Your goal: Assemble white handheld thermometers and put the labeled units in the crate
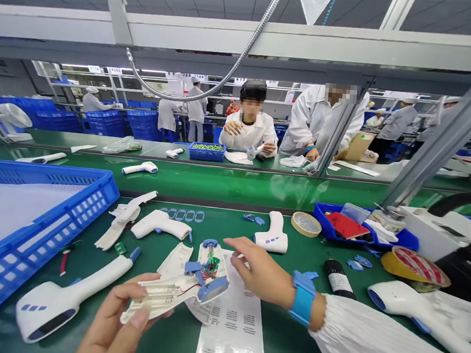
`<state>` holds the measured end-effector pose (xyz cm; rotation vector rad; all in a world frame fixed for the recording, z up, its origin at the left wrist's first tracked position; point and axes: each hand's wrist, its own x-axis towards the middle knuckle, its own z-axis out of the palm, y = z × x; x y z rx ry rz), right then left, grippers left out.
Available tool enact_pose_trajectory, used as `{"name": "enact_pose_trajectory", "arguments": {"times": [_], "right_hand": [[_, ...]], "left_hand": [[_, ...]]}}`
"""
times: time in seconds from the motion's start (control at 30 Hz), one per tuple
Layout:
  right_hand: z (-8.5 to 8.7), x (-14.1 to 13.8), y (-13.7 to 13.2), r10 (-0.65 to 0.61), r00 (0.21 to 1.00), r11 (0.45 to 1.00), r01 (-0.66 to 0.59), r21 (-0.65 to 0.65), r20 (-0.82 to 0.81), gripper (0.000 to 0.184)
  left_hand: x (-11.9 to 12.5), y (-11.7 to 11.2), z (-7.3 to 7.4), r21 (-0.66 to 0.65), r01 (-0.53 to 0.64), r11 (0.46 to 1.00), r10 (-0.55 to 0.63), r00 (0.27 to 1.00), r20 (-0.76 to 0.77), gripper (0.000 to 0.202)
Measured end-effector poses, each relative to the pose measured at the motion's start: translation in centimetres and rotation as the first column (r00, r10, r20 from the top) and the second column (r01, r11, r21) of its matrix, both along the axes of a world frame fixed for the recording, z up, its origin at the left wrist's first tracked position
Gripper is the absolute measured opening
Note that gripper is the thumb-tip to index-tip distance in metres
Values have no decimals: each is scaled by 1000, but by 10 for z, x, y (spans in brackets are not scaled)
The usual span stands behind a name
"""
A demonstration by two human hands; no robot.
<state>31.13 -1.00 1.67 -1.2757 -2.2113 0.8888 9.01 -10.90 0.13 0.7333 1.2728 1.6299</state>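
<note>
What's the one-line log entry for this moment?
left hand: holds opened white casing | right hand: beside casing, fingers extended | nearby: printed sheet

An opened handheld device hangs partly over a label sheet, between the crate along the tabletop's left edge and, probably, an electric screwdriver.

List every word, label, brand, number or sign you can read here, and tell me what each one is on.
None can be read for certain.
Glossy white printed sheet: blocks of small print, too small and blurred.
White label on the black cylindrical tool: lines of print, too small.
White rectangular signs in the background: dark marks, too blurred.
</note>
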Motion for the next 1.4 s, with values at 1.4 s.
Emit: {"name": "enact_pose_trajectory", "arguments": {"times": [1.4], "right_hand": [[-4, 62, -58, -83, 996, 994, 83, -73, 13, 14]], "left_hand": [[26, 82, -7, -154, 768, 622, -122, -99, -988, 30]]}}
